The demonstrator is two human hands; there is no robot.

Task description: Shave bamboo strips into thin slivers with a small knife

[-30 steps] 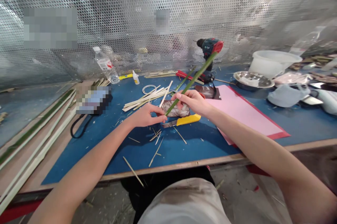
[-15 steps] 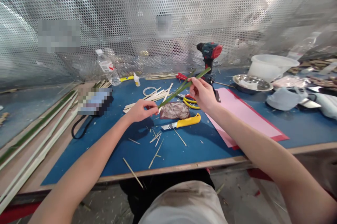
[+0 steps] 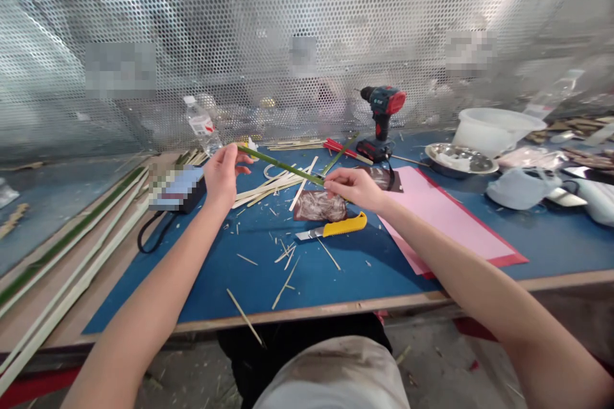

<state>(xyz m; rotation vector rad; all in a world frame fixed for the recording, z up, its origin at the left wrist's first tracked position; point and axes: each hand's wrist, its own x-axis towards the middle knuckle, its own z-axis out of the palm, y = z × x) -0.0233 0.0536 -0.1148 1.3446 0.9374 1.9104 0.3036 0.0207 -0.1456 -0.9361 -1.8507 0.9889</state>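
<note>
A thin green bamboo strip (image 3: 281, 164) stretches almost level across the blue mat. My left hand (image 3: 223, 175) is raised and holds its far end in the fingers. My right hand (image 3: 352, 188) pinches the near end above a mottled brown-and-white patch (image 3: 320, 206). Just below that hand lies a utility knife with a yellow handle (image 3: 333, 226), not touched by either hand. A loose bundle of pale bamboo strips (image 3: 266, 188) lies beneath the green strip. Yellow-handled pliers are hidden here, perhaps under my right hand.
Bamboo offcuts litter the blue work mat (image 3: 259, 281). A pink sheet (image 3: 446, 217) lies to the right. Behind stand a cordless drill (image 3: 384, 108), a steel bowl (image 3: 460, 159) and a water bottle (image 3: 202, 124). A perforated metal screen (image 3: 307, 31) rises along the back.
The green strip has swung from pointing up-right to lying nearly level, its far end now at the left. My left hand moved left and up to that end.
</note>
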